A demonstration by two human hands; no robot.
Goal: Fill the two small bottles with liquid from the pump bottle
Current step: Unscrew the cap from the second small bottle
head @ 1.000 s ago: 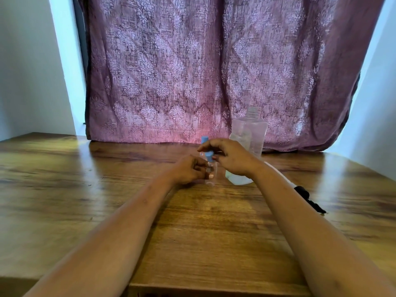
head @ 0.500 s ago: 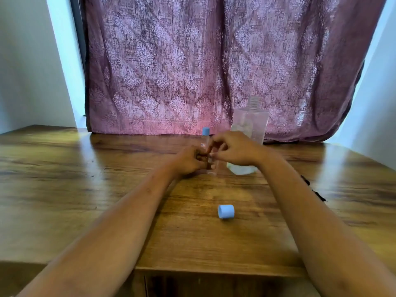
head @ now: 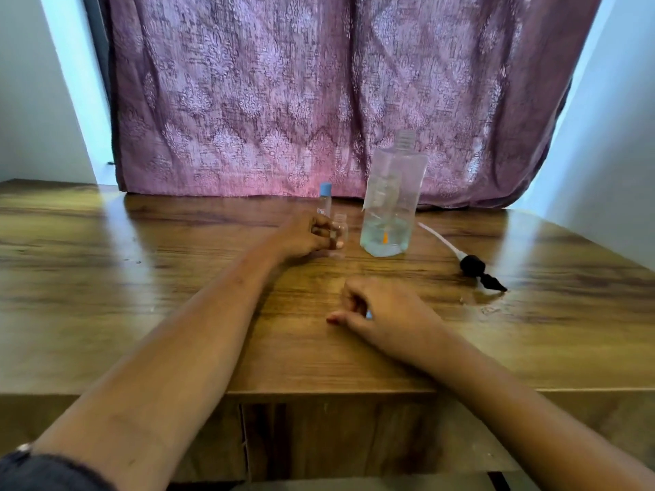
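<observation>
Your left hand (head: pixel 304 237) fingers pinch the uncapped small bottle (head: pixel 340 231): hold it upright; your right hand (head: pixel 384 313) fingers curl round the blue cap (head: pixel 369 315): set it just beside them

capped bottle (head: pixel 325 199) behind open bottle (head: pixel 341 229) | pump bottle (head: pixel 390 214) right | pump head (head: pixel 473 266) farther right

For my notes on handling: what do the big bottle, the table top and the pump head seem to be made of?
Big bottle: likely clear plastic, glossy; the curtain and the liquid show through it.
Table top: wood or wood-look laminate with a slight sheen; it shows grain lines and soft reflections.
Pump head: probably black plastic, with a white tube attached.
</observation>
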